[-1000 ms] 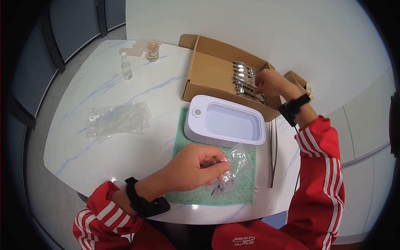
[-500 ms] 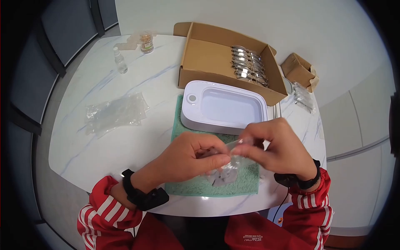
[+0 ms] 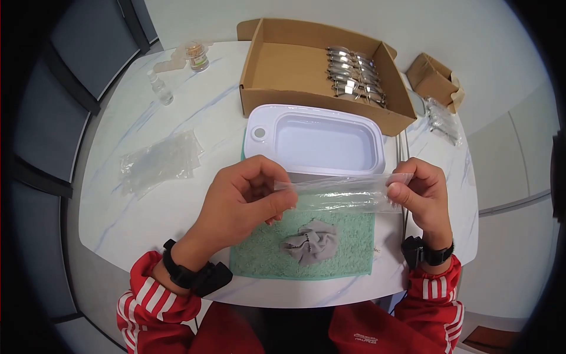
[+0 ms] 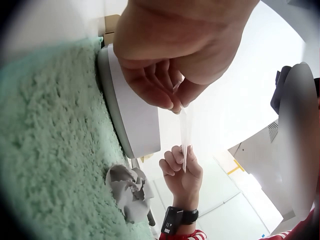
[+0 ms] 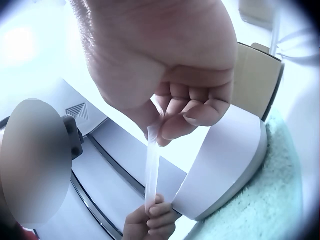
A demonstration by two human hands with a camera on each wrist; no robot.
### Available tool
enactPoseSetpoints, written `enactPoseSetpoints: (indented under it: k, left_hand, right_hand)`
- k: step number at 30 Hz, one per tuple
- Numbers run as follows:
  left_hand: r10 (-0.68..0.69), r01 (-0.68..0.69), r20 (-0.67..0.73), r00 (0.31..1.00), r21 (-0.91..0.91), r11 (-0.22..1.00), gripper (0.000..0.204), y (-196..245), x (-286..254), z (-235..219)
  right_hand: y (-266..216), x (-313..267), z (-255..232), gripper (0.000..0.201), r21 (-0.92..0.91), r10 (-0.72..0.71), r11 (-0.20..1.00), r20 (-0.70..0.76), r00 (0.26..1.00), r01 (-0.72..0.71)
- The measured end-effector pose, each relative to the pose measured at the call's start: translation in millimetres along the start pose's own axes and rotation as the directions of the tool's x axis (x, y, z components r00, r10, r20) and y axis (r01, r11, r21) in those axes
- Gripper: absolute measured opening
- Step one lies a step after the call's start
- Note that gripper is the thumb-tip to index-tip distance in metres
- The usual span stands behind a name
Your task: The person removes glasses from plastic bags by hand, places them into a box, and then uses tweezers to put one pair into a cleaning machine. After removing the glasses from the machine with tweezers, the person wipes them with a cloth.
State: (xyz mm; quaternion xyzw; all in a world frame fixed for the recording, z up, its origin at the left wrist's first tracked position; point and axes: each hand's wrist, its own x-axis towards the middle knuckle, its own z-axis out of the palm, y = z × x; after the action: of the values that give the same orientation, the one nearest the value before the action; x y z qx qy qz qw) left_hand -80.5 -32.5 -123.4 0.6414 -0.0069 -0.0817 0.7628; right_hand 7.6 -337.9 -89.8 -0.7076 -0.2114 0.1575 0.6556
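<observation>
A clear plastic bag [image 3: 345,193] is stretched sideways between both hands, flat and see-through, with nothing visible inside. My left hand [image 3: 239,197] pinches its left end between thumb and fingers. At the other end, the right hand [image 3: 423,193] pinches it the same way; the left wrist view shows the bag [image 4: 185,132] edge-on. Below lies a crumpled grey cloth [image 3: 315,243] on a green towel [image 3: 259,256]. Just beyond the bag stands a white oblong basin [image 3: 265,150] with a round button, its front wall partly hidden by the bag.
Behind the basin, a cardboard box [image 3: 283,97] holds a row of several glasses [image 3: 354,76]. Long metal tweezers [image 3: 405,150] lie at right, near a clear-wrapped bundle [image 3: 443,121] and a small carton [image 3: 430,76]. Flat plastic bags [image 3: 159,162], a spray bottle [image 3: 160,89] and a jar [image 3: 197,58] occupy the left.
My right hand has come from the glasses in the box back to the bag and taken hold of it. The bag, crumpled before in my left hand, is now pulled out straight.
</observation>
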Motion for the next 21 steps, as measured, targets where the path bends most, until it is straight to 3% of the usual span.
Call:
enactPoseSetpoints:
  k: [2, 5, 9, 11, 15, 17, 21]
  left_hand:
    - [0.040, -0.040, 0.001, 0.999, -0.012, 0.999, 0.017, 0.6, -0.5, -0.1]
    - [-0.003, 0.010, 0.072, 0.997, -0.095, 0.995, 0.018, 3.7, -2.6, 6.6]
    - [-0.037, 0.041, 0.127, 0.991, -0.030, 0.999, 0.018, -2.4, -3.6, 0.8]
    - [-0.057, 0.055, 0.073, 0.996, 0.040, 0.998, 0.016, 1.5, -3.7, 2.6]
    - [-0.059, 0.059, 0.056, 0.997, 0.014, 0.998, 0.013, 5.1, -4.9, 6.4]
    - [-0.023, 0.028, 0.075, 0.997, -0.070, 0.997, 0.012, 3.2, -3.7, 4.6]
    - [0.040, -0.040, -0.003, 0.999, -0.010, 0.999, 0.015, 1.1, -3.5, 5.8]
  right_hand:
    - [0.9, -1.8, 0.7, 0.013, -0.014, 0.050, 0.999, 0.014, 0.999, -0.050]
    - [8.3, -3.9, 1.4, 0.013, 0.019, 0.062, 0.998, 0.065, 0.996, -0.064]
    - [13.9, -2.4, 0.8, 0.011, 0.028, 0.055, 0.998, 0.055, 0.997, -0.057]
    - [15.1, -2.4, -3.2, 0.011, -0.009, 0.059, 0.998, 0.063, 0.996, -0.058]
    - [14.7, -2.8, -3.6, 0.012, 0.039, 0.072, 0.996, 0.067, 0.995, -0.075]
    - [14.9, -2.2, -2.9, 0.013, 0.045, 0.112, 0.992, 0.077, 0.991, -0.115]
    - [17.8, -1.0, -2.2, 0.013, 0.065, 0.100, 0.992, 0.064, 0.993, -0.104]
